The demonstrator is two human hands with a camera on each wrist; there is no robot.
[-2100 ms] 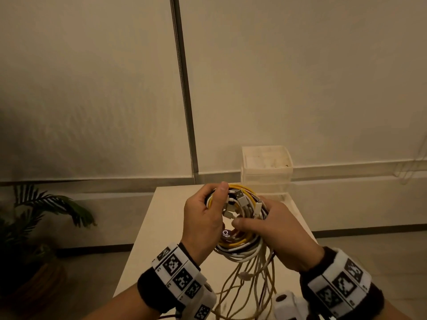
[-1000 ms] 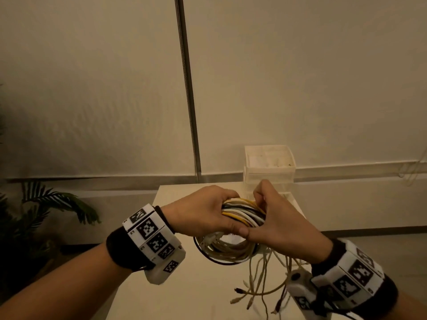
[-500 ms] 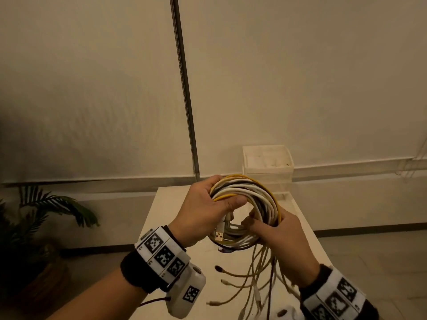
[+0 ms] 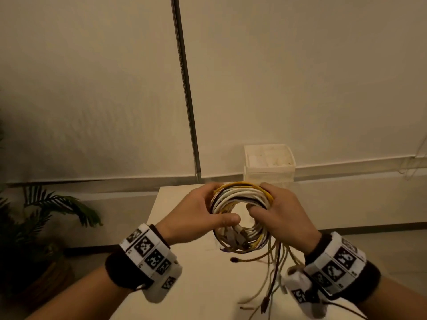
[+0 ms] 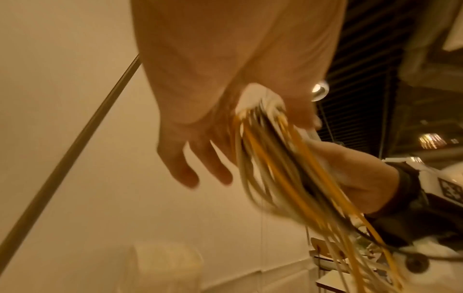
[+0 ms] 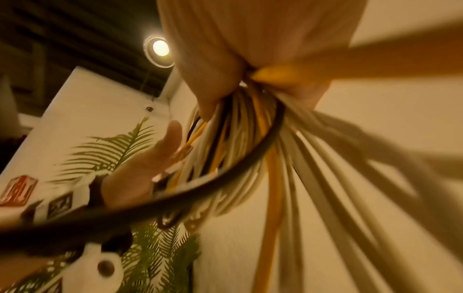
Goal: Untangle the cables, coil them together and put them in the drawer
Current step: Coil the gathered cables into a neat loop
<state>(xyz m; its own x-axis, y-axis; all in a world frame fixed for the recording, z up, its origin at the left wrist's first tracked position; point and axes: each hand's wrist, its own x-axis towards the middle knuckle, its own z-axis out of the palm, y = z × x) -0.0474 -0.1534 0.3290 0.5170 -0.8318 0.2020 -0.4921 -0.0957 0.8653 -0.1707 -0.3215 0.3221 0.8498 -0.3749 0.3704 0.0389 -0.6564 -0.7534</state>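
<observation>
A coil of white, yellow and dark cables (image 4: 240, 197) hangs in the air over the white table (image 4: 184, 273), held between both hands. My left hand (image 4: 217, 209) grips the coil's left side, thumb across the front. My right hand (image 4: 261, 204) grips the right side with fingers hooked through the middle. Several loose cable ends (image 4: 270, 273) dangle below toward the table. The left wrist view shows the cable bundle (image 5: 275, 158) running past my left fingers (image 5: 180, 170). In the right wrist view the cables (image 6: 238, 148) fan out from my right hand's grip. A pale drawer unit (image 4: 269, 162) stands at the table's far end.
A potted plant (image 4: 57, 204) stands on the floor left of the table. A thin metal strip (image 4: 184, 88) runs up the wall behind. The table's left edge (image 4: 152, 218) is close to my left hand.
The coil has been turned and now sits level between the hands. My right hand rose to the coil's right side. My left thumb moved lower across the front.
</observation>
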